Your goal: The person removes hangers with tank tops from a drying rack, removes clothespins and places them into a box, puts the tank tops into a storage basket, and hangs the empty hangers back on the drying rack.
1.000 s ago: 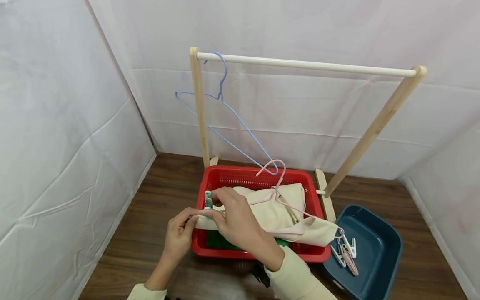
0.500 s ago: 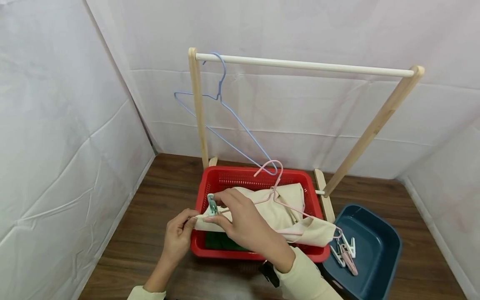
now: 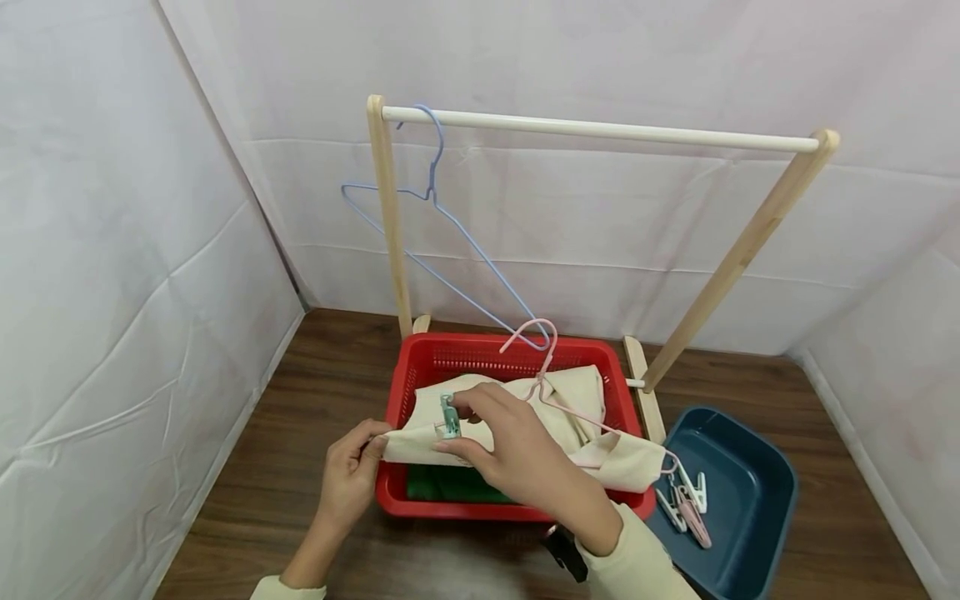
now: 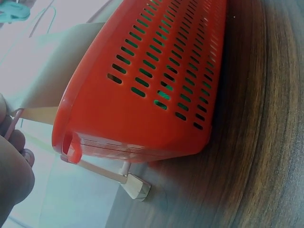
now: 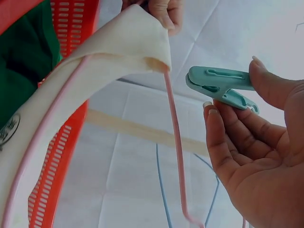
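Observation:
In the head view my left hand (image 3: 351, 475) pinches the corner of a cream cloth (image 3: 577, 392) together with the end of a pink hanger (image 3: 551, 367). The cloth is folded over the hanger's lower bar, above the red basket. My right hand (image 3: 517, 446) holds a teal clothespin (image 3: 450, 417) between thumb and fingers. In the right wrist view the clothespin (image 5: 221, 88) stands apart from the cloth (image 5: 126, 38), a little to the side of the left hand (image 5: 164, 12). The left wrist view shows only part of the left hand (image 4: 14, 166) at its edge.
The red basket (image 3: 517, 511) holds green cloth (image 3: 450, 485) as well. Behind it stands a wooden rack with a white rail (image 3: 600, 129), where a blue hanger (image 3: 480, 250) hangs at the left. A dark blue basin (image 3: 750, 500) at the right contains several clothespins (image 3: 692, 517).
My right hand has moved rightward with the clothespin, away from the cloth's left corner. My left hand keeps its pinch there. The head view has shifted slightly.

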The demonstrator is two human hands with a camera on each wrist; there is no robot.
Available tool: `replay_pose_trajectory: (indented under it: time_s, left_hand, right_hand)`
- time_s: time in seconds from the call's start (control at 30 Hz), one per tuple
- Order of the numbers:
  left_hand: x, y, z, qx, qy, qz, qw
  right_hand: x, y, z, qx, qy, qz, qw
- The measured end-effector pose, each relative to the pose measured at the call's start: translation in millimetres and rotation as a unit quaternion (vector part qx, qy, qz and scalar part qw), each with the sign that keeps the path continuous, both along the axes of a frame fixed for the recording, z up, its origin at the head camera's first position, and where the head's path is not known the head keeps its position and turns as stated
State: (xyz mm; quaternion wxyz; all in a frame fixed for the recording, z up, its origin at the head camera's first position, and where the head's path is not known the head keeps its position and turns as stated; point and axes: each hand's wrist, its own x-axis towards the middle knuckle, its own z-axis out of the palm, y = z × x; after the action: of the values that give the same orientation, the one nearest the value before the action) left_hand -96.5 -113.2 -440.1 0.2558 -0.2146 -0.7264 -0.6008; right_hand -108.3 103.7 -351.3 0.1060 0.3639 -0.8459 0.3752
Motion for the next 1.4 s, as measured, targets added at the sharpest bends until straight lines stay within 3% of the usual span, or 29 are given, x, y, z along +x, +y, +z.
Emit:
replay_pose_trajectory:
  time_s: [0.13,0.3,0.63,0.83,1.07,1.4]
  left_hand:
    - [1.0,0,0.6,0.004,0.001,-0.005,1.0]
    - [2.3,0,2.1,0.005,-0.002,-0.006,1.0]
    - [-7.3,-7,-27.1,0.019,-0.018,-0.013,0.9996]
    - [-6.0,-7,-26.1,0.025,-0.01,-0.025,0.9993]
    - [-5.9,-7,-27.7,0.013,-0.019,-0.005,0.9997]
    - [-5.5,-6,-29.7,0.024,-0.023,-0.008,0.9994]
  right_hand:
    - [2.9,9,0.8,-0.001,-0.01,-0.015,1.0]
    - [4.5,21,0.3,-0.003,0.013,-0.037,0.999]
    - [10.5,56,-0.5,-0.007,0.016,-0.089,0.996]
    - [11.8,74,-0.9,-0.011,0.029,-0.121,0.992]
    - [14.6,93,-1.6,-0.001,0.036,-0.166,0.986]
    - [19.5,115,-9.7,0.007,0.022,-0.207,0.978]
